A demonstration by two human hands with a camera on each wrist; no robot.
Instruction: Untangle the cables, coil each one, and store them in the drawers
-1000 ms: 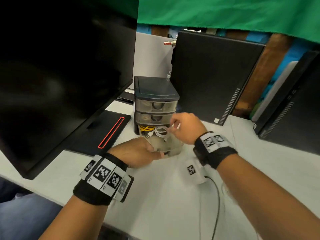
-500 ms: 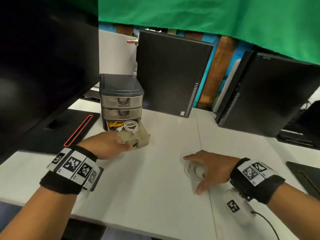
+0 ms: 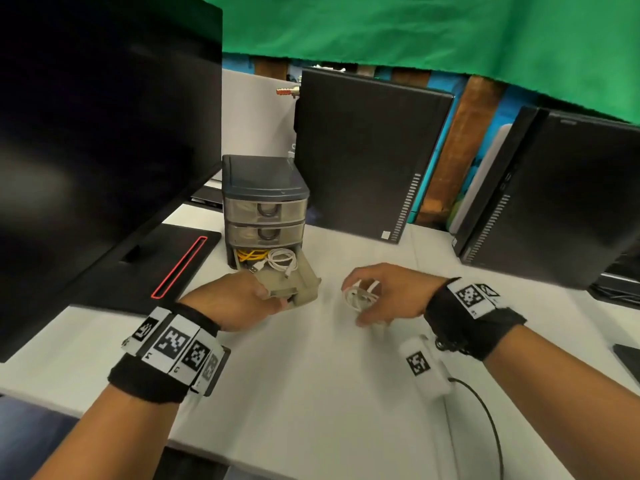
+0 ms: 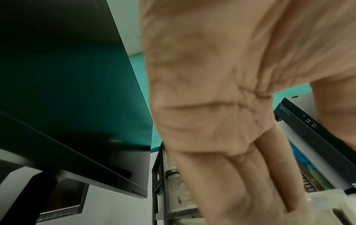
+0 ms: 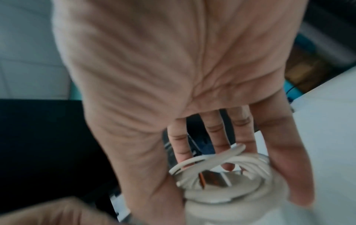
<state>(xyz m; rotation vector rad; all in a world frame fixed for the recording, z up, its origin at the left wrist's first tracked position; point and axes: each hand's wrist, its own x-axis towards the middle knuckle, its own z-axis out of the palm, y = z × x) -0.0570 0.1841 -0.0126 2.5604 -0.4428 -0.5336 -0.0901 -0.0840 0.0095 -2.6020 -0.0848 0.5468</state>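
A small drawer unit (image 3: pixel 265 202) with a dark top stands on the white table (image 3: pixel 311 393). Its bottom drawer (image 3: pixel 301 289) is pulled out and holds a yellow cable (image 3: pixel 251 255) and a white coiled cable (image 3: pixel 282 259). My left hand (image 3: pixel 242 299) grips the front of that drawer. To the right of the drawer my right hand (image 3: pixel 384 292) holds another white coiled cable (image 3: pixel 360 296) just above the table. In the right wrist view that coil (image 5: pixel 227 179) sits between my thumb and fingers, with a USB plug in its middle.
A large monitor (image 3: pixel 104 150) and its black base (image 3: pixel 156 268) fill the left side. Two black computer cases (image 3: pixel 367 154) (image 3: pixel 561 202) stand behind. A thin black wire (image 3: pixel 491 427) runs from my right wrist camera over the table's near right part.
My right hand left the drawer, reached right to the table, picked up the white coil and has brought it back toward the drawer. The left hand has stayed on the drawer front.
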